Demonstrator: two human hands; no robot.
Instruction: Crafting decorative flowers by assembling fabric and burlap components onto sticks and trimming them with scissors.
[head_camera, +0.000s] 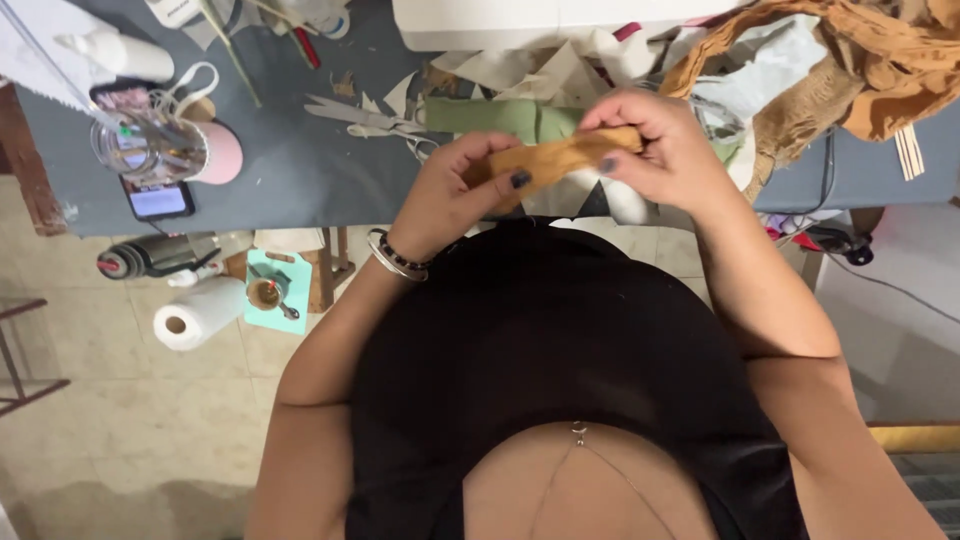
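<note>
The counter (300, 180) is a grey-blue surface running across the top of the view, its near edge just in front of the person's torso. A heap of tan fabric (860, 70) covers the far right corner. A pale green fabric piece (500, 118) lies at the middle, with scissors (370, 118) just left of it among pale paper offcuts. A clear jar of tools (150, 150) stands near the left edge, beside a pink round object (222, 152) and over a phone (158, 200). A paper roll (195, 315) lies on the floor below the left edge.

The tan fabric strip (560, 158) is held above the near edge at the middle, clear of the surface. The left hand (450, 195) pinches its left end between thumb and fingers; the right hand (665, 145) pinches its right end, fingers curled over the top. Both hands are closed on the strip, which spans between them.

Judged step: the strip is being folded or aligned along its length. The next move would call for even tension at both ends and a steady pinch so the edges stay matched
</note>
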